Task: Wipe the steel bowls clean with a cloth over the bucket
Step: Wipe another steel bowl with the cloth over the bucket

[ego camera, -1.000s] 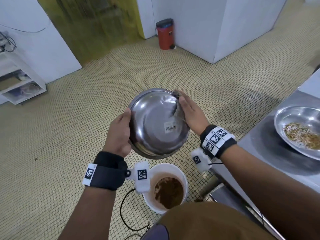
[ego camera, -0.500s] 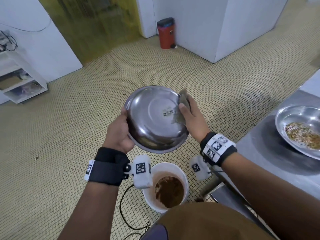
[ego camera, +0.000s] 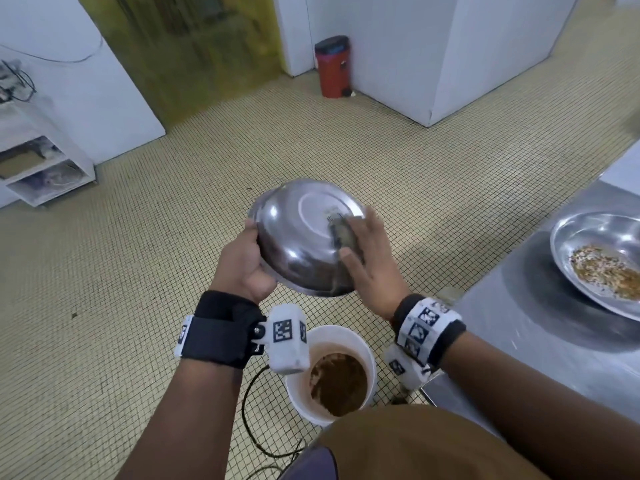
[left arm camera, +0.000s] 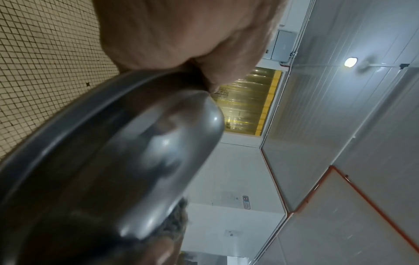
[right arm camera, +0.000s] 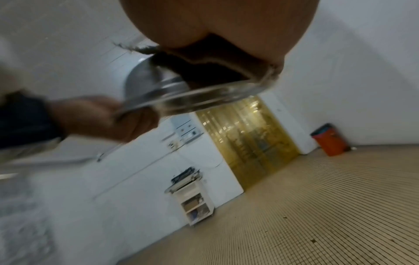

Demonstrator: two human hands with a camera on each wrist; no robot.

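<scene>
A steel bowl [ego camera: 298,237] hangs upside down and tilted above the white bucket [ego camera: 297,400], which holds brown waste. My left hand [ego camera: 242,268] grips the bowl's left rim, thumb on the outside. My right hand [ego camera: 370,261] holds a dark cloth [ego camera: 341,233] against the right side of the bowl's outer wall, thumb along the cloth's near edge. The left wrist view shows the bowl [left arm camera: 113,161] close up under my left hand [left arm camera: 181,35], with the cloth [left arm camera: 176,220] at its far side. In the blurred right wrist view the cloth [right arm camera: 204,59] lies on the bowl [right arm camera: 154,86].
A second steel bowl [ego camera: 571,244] with food scraps sits on the steel counter [ego camera: 519,341] at the right. A black cable [ego camera: 247,403] lies on the tiled floor beside the bucket. A red bin [ego camera: 334,67] stands by the far wall, a white shelf unit [ego camera: 45,168] at the left.
The bowl has tipped so its base faces up more. My right hand has slid with the cloth from the far right rim down across the outer wall. The left hand's grip holds.
</scene>
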